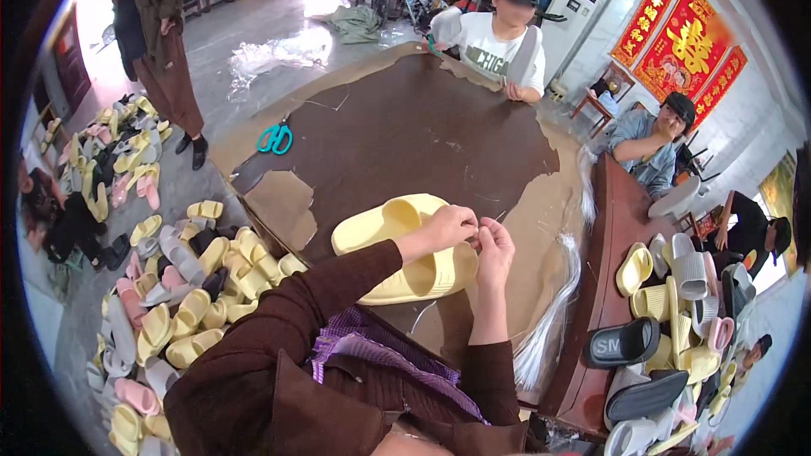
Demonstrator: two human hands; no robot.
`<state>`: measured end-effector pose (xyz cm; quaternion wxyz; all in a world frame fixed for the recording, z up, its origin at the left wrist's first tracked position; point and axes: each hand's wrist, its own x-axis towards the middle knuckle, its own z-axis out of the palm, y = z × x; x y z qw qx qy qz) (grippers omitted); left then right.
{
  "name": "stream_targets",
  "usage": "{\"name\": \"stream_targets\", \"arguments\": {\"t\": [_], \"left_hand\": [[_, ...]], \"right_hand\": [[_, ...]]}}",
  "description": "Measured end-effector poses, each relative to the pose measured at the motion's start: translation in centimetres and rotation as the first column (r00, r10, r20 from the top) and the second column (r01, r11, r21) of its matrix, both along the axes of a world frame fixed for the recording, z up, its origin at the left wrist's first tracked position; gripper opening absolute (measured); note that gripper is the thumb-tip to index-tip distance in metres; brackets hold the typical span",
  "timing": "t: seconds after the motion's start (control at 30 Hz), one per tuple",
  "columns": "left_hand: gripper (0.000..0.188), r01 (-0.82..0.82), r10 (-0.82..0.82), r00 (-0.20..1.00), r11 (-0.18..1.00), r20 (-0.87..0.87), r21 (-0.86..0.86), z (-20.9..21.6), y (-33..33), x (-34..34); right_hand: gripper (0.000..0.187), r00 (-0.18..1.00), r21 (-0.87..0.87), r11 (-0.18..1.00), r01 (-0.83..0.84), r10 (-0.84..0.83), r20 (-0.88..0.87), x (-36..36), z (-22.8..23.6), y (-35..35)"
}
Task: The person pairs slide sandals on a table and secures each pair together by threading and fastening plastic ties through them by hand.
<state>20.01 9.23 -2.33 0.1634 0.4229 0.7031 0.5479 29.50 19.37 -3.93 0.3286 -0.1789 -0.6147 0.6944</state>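
A pair of pale yellow slippers [397, 241] lies on the dark brown table [405, 127] right in front of me. My left hand [446, 226] hovers over the slippers with its fingers pinched together. My right hand [495, 250] meets it fingertip to fingertip, and both pinch something thin that I cannot make out. A bundle of clear plastic ties [553, 312] lies just right of my right forearm.
Teal scissors [274, 138] lie at the table's far left corner. Several yellow, pink and grey slippers [169, 287] are heaped on the floor to my left, and more slippers [676, 321] pile on the wooden bench at right. Three people sit around the table; one stands far left.
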Motion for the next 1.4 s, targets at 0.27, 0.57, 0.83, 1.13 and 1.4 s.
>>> {"name": "stream_targets", "arguments": {"t": [0.27,0.57,0.83,1.13,1.4], "left_hand": [[0.015,-0.037,0.024,0.997,0.985,0.077,0.170,-0.7,0.3,-0.4],[0.011,0.033,-0.172,0.790,0.970,0.589,0.239,0.4,0.2,-1.6],[0.012,0.057,-0.231,0.695,0.962,0.681,0.268,0.6,-0.6,-1.4],[0.012,0.090,-0.246,0.685,0.963,0.686,0.255,0.6,-0.4,-1.8],[0.011,0.096,-0.241,0.693,0.965,0.680,0.245,0.5,-0.5,-1.6]], "right_hand": [[0.017,0.999,0.151,0.988,0.032,-0.037,0.034,0.2,0.9,0.4],[0.015,0.998,0.090,0.994,0.064,-0.063,-0.011,0.1,2.3,-0.2],[0.011,0.983,0.320,0.944,0.084,-0.131,0.130,0.9,2.0,-0.7],[0.010,0.965,0.454,0.887,0.083,-0.186,0.187,0.9,2.3,-1.1],[0.011,0.956,0.498,0.863,0.086,-0.213,0.203,0.9,2.2,-1.2]]}}
